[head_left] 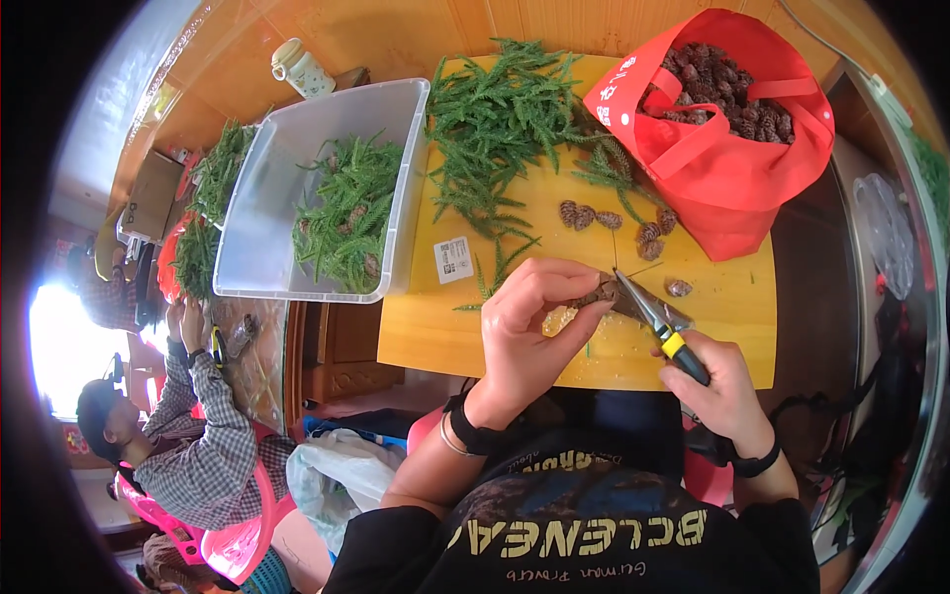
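Between the thumb and fingers of my left hand (529, 322) is a brown pine cone (604, 291), held over the near part of the yellow table (426, 332). My right hand (727, 388) grips needle-nose pliers (651, 309) with black and yellow handles. The pliers' tips meet a thin wire (615, 249) right beside the cone; whether the jaws are closed on it is too small to tell. Just beyond lie several loose pine cones (577, 215), and a single cone (678, 287) sits to the right of the pliers.
Green artificial sprigs (505, 114) are heaped at the table's back. A clear plastic bin (394, 233) on the left holds sprigs with cones. The red bag (712, 183) at right is full of cones. A white label (453, 259) lies nearby. Another person (213, 465) works at far left.
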Motion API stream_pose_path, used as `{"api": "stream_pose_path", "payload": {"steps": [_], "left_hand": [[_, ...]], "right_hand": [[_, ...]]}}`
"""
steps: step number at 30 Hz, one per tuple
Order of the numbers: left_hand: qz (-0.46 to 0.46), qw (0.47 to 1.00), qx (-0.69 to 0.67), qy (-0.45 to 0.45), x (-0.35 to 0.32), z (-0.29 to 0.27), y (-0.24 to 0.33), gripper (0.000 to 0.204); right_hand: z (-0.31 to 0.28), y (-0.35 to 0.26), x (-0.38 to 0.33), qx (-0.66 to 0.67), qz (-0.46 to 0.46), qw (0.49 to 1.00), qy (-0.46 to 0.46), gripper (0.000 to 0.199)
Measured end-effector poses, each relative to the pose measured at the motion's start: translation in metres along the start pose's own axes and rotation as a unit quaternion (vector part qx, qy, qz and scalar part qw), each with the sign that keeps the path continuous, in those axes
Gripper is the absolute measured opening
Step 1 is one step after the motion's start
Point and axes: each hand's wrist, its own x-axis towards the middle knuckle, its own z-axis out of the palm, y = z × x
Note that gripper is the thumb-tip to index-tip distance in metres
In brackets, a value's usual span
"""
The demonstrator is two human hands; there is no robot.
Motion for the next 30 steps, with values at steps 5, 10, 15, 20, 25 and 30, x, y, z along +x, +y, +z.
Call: {"api": "stream_pose_path", "payload": {"steps": [5, 10, 15, 20, 25, 30], "left_hand": [[-0.079, 0.992, -0.093, 0.023, -0.004, -0.001, -0.004, 0.028], [-0.155, 0.976, -0.14, 0.058, -0.002, 0.0, 0.002, 0.034], [-0.173, 0.976, -0.13, 0.037, -0.002, -0.002, 0.001, 0.038], [-0.194, 0.97, -0.145, 0.028, -0.003, -0.004, -0.002, 0.032], [-0.236, 0.956, -0.172, 0.026, -0.001, -0.003, 0.0, 0.03], [-0.208, 0.976, -0.042, -0.052, -0.011, 0.001, -0.009, 0.027]], "right_hand": [[-0.015, 0.009, -0.012, 0.043, -0.001, 0.999, 0.016, 0.023], [-0.04, 0.035, -0.015, -0.259, 0.051, 0.953, 0.145, 0.019], [-0.048, 0.078, -0.019, -0.341, 0.078, 0.929, 0.122, 0.025], [-0.05, 0.101, -0.019, -0.408, 0.092, 0.906, 0.072, 0.022], [-0.052, 0.074, -0.004, -0.305, 0.098, 0.944, 0.075, 0.019], [-0.007, 0.004, 0.021, 0.079, -0.014, 0.997, 0.021, 0.032]]}}
